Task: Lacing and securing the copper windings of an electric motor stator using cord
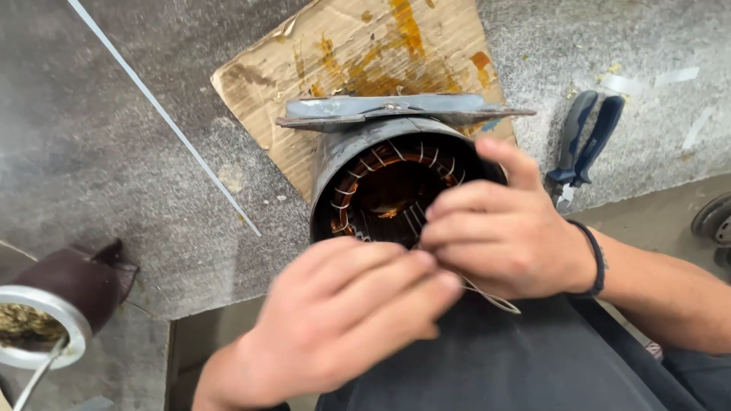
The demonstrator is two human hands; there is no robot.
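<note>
head view: at about eight o'clock a round metal-rimmed cup (34,327) is seen, with a dark cloth (80,278) bunched against its upper side and a thin wire trailing from its rim. a pale strip (164,118) is laid diagonally across the grey bench top (99,152) from eleven o'clock toward the centre. at twelve o'clock a stained sheet of cardboard (343,53) is spread on the bench, and the motor stator (392,171) is rested on its side over the sheet's near edge, its open end turned toward the person's lap. copper windings tied with white lacing are shown inside the bore, and a flat grey metal plate (396,108) is fixed across its far end. the left hand (346,323), at six o'clock, is blurred; its fingers are extended and held close together, tips touching the stator's lower rim, and whether anything is gripped cannot be told. the right hand (506,224), at three o'clock of the stator, is closed narrowly, fingertips pinched at the rim, with a thin wire (491,298) looping out beneath it. blue-handled pliers (582,144) are left on the bench at two o'clock, well apart from both hands.
</note>
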